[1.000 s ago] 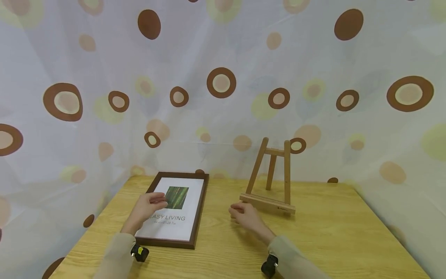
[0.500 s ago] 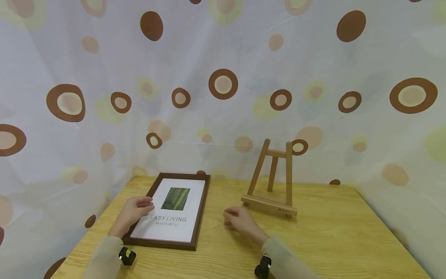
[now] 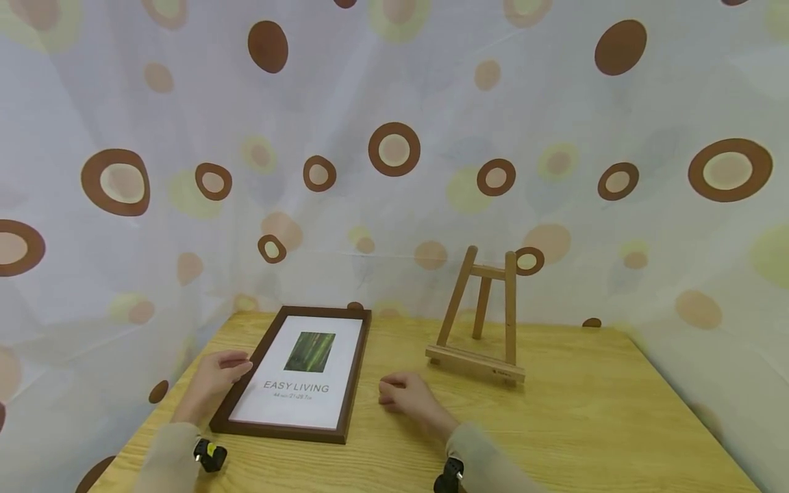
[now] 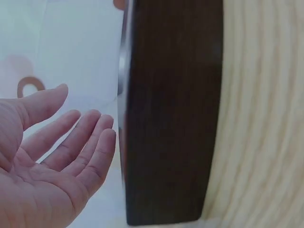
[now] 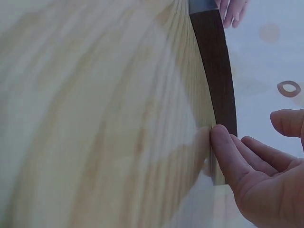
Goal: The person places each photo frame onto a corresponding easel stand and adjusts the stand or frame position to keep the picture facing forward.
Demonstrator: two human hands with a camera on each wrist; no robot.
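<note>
A dark brown picture frame [image 3: 353,383] lies flat on the left half of the wooden table, its white sheet reading "EASY LIVING" under a green picture. My left hand [image 3: 214,380] hovers at the frame's left side, fingers relaxed; in the left wrist view its fingertips [image 4: 108,137] come close to the dark frame edge [image 4: 173,114]. To the right of the frame, my right hand [image 3: 409,400] is low over the table with loosely bent fingers. The right wrist view has the frame's side [image 5: 219,71] just beyond those fingertips [image 5: 219,135]. Neither hand holds anything.
A small wooden easel [image 3: 476,361] stands upright at the back right, behind my right hand. The light wood table [image 3: 585,424] meets a white curtain [image 3: 394,219] with brown and yellow circles at the back and sides.
My left hand has moved left, from over the sheet to the frame's left edge. My right hand has shifted left, away from the easel and closer to the frame.
</note>
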